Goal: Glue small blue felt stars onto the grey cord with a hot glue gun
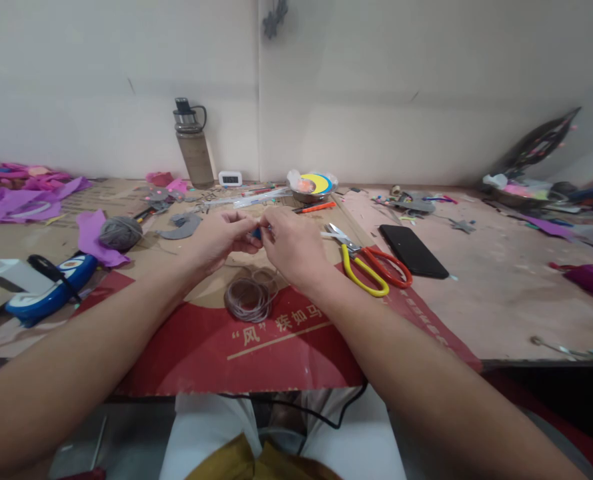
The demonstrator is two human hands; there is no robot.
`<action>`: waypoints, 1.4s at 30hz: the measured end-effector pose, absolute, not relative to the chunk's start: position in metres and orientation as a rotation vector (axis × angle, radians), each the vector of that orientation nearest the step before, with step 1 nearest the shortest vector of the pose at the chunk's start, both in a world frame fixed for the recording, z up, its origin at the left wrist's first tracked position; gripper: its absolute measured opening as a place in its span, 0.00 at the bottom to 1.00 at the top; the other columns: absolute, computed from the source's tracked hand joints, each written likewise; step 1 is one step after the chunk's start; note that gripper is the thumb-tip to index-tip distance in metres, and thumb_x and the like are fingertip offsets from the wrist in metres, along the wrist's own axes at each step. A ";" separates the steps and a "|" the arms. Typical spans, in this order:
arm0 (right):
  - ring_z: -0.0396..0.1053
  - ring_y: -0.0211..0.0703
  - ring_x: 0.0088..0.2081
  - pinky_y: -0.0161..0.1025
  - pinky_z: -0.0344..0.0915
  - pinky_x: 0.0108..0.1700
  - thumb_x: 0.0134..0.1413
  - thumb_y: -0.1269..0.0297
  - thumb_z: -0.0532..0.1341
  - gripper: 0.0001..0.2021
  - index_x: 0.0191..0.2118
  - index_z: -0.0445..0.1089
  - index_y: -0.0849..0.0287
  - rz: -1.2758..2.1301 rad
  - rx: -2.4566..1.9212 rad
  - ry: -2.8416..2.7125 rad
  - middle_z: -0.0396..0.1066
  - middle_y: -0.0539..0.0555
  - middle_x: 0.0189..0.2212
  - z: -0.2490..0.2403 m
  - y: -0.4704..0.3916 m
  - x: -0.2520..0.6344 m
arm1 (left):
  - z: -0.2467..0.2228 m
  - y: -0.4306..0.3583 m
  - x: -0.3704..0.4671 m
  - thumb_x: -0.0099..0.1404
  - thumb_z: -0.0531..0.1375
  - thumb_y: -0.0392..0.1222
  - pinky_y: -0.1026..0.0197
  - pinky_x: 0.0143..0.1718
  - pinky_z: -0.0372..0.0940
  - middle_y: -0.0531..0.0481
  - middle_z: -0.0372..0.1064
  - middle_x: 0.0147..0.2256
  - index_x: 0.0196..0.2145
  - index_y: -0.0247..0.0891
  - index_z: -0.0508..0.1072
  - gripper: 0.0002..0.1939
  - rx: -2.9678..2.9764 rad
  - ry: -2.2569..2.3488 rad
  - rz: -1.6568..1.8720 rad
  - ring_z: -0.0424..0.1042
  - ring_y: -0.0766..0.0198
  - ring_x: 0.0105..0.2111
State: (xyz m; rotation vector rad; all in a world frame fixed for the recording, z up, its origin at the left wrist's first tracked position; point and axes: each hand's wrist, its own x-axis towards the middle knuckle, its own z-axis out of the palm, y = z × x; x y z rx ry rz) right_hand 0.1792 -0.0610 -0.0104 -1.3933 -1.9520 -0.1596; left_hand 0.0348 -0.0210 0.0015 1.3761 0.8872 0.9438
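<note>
My left hand [229, 238] and my right hand [292, 245] meet over the middle of the table, fingertips pinched together. Between them shows a small blue piece [257, 233], mostly covered by the fingers, so its kind stays unclear. Just below the hands lies a coil of thin greyish cord [249, 298] on a red and brown cardboard sheet [196, 353]. Scissors [369, 261] with one yellow and one red handle rest right of my right hand, blades pointing away. Grey felt cut-outs [182, 227] lie left of my left hand.
Grey yarn [121, 233], purple felt [96, 230] and a blue tape dispenser [53, 293] are at left. Behind stand a water bottle [194, 150], a small digital clock [230, 179] and a metal bowl [312, 195]. A black phone [412, 251] lies at right.
</note>
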 end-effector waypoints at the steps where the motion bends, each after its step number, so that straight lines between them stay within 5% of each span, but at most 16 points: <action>1: 0.65 0.45 0.35 0.40 0.52 0.33 0.58 0.69 0.52 0.06 0.34 0.65 0.57 -0.170 -1.404 -1.971 0.71 0.58 0.37 -0.010 -0.061 0.179 | 0.002 -0.022 0.035 0.53 0.66 0.42 0.66 0.25 0.67 0.49 0.71 0.21 0.23 0.34 0.71 0.10 1.385 0.905 0.951 0.70 0.69 0.21; 8: 0.64 0.43 0.36 0.39 0.54 0.35 0.55 0.72 0.52 0.05 0.34 0.65 0.57 -0.108 -1.339 -1.983 0.70 0.56 0.37 -0.010 -0.061 0.178 | 0.000 -0.021 0.036 0.51 0.64 0.39 0.66 0.24 0.67 0.51 0.70 0.19 0.21 0.34 0.69 0.08 1.396 0.972 0.986 0.69 0.69 0.20; 20: 0.57 0.35 0.25 0.35 0.54 0.29 0.50 0.65 0.60 0.04 0.34 0.65 0.57 0.422 -1.264 -1.562 0.58 0.45 0.20 -0.014 -0.049 0.180 | 0.005 -0.026 0.034 0.53 0.62 0.36 0.66 0.23 0.65 0.51 0.69 0.18 0.24 0.35 0.69 0.04 1.530 1.004 1.008 0.69 0.68 0.19; 32: 0.65 0.36 0.27 0.35 0.61 0.31 0.46 0.63 0.60 0.06 0.28 0.68 0.60 0.667 -1.213 -1.414 0.71 0.51 0.24 -0.013 -0.043 0.183 | 0.000 -0.011 0.024 0.57 0.63 0.42 0.67 0.24 0.65 0.47 0.73 0.26 0.29 0.32 0.74 0.09 1.374 0.772 0.956 0.72 0.68 0.23; 42: 0.67 0.36 0.27 0.34 0.61 0.30 0.45 0.62 0.60 0.07 0.28 0.68 0.60 0.712 -1.156 -1.438 0.72 0.51 0.25 -0.015 -0.047 0.177 | 0.003 -0.022 0.032 0.53 0.60 0.33 0.68 0.20 0.61 0.52 0.68 0.16 0.25 0.33 0.72 0.01 1.630 0.949 1.046 0.65 0.70 0.16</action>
